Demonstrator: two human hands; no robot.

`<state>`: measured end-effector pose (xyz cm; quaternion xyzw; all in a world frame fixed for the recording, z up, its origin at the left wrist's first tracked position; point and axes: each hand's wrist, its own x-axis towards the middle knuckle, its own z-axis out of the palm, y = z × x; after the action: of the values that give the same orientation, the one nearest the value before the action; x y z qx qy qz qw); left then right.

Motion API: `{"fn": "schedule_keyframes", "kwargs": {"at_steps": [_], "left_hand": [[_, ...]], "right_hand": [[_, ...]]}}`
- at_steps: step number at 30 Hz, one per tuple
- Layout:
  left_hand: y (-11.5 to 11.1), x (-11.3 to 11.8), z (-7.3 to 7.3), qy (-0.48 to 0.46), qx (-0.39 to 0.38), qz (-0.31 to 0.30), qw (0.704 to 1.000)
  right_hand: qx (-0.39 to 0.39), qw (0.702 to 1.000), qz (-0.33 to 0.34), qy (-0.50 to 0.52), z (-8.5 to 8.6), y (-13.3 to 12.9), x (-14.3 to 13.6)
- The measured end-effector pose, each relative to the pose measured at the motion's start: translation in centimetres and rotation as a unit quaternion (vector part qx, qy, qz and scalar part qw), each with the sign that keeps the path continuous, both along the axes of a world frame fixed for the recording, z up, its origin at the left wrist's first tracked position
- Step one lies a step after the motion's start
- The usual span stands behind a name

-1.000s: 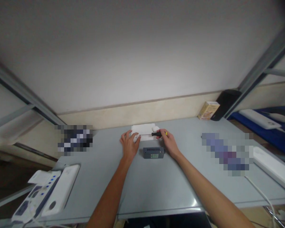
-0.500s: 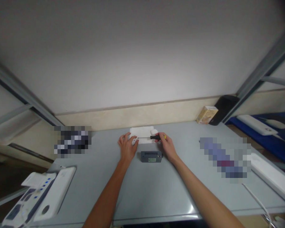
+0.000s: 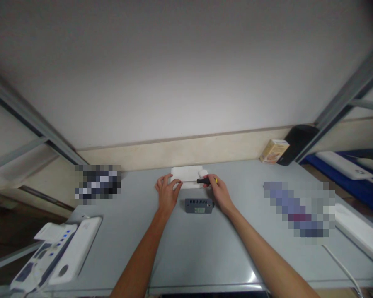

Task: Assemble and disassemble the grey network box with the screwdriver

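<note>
My right hand [image 3: 220,192] grips a screwdriver [image 3: 202,181] by its black and yellow handle, with the thin shaft pointing left. At the shaft's tip, the thumb and index finger of my left hand [image 3: 167,194] are pinched together. A small whitish bit shows between those fingers, too small to name. Both hands are over a white sheet or pad [image 3: 186,171] lying flat near the wall. A small rounded white object [image 3: 202,173] rests on its right end. Closer to me, a dark grey slotted box [image 3: 199,206] with a pale label stands between my forearms.
The grey table [image 3: 202,248] meets the wall at the back. White power strips [image 3: 81,248] lie at the left, and a long white object [image 3: 357,231] at the right edge. A yellow box [image 3: 274,151] leans by a black object [image 3: 298,142] at back right. Two blurred-out items flank the hands.
The left thumb and index finger have drawn closer together around the screwdriver's tip, covering more of the small whitish bit. The whole view has shifted slightly; the right hand keeps its grip.
</note>
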<state>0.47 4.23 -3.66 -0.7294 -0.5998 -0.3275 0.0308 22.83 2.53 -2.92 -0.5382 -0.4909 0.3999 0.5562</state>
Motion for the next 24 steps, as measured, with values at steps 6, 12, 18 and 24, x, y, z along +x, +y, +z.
{"fn": "schedule_keyframes", "kwargs": {"at_steps": [6,12,18,24], "left_hand": [[-0.10,-0.07,-0.16,0.022,0.003,-0.010,1.000],[-0.25,-0.05,0.14,0.069,0.012,-0.016,0.997],[-0.10,-0.29,0.19,0.097,0.010,-0.020,0.995],[-0.04,-0.35,0.11,0.105,0.012,-0.049,0.993]], "right_hand": [[-0.005,1.000,0.006,0.006,0.53,-0.20,-0.13],[-0.002,1.000,0.008,0.007,0.71,-0.28,-0.11],[0.002,1.000,0.024,0.007,0.88,-0.51,-0.15],[0.008,1.000,0.016,0.014,1.04,-0.55,-0.15]]}}
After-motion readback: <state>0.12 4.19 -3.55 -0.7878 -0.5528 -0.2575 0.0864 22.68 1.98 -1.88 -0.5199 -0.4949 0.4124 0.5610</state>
